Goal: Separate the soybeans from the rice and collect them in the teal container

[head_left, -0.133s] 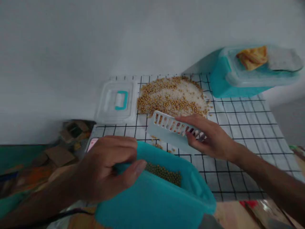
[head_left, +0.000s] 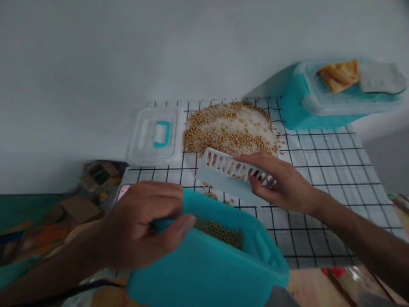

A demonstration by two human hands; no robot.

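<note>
My left hand (head_left: 140,224) grips the near-left rim of a teal plastic tub (head_left: 211,268), which is tilted and has a layer of beans (head_left: 220,232) inside. My right hand (head_left: 281,183) holds a white slotted scoop (head_left: 223,172) by its right end, just above the table between the tub and a pile of beans mixed with rice (head_left: 230,128). A few loose beans lie under the scoop.
A checked cloth (head_left: 329,170) covers the table. A clear lid with a teal handle (head_left: 156,136) lies left of the pile. A second teal tub with a clear lid (head_left: 332,100) stands at the back right. Clutter sits at the left.
Almost nothing: my right hand and the scoop have shifted very slightly up and left.
</note>
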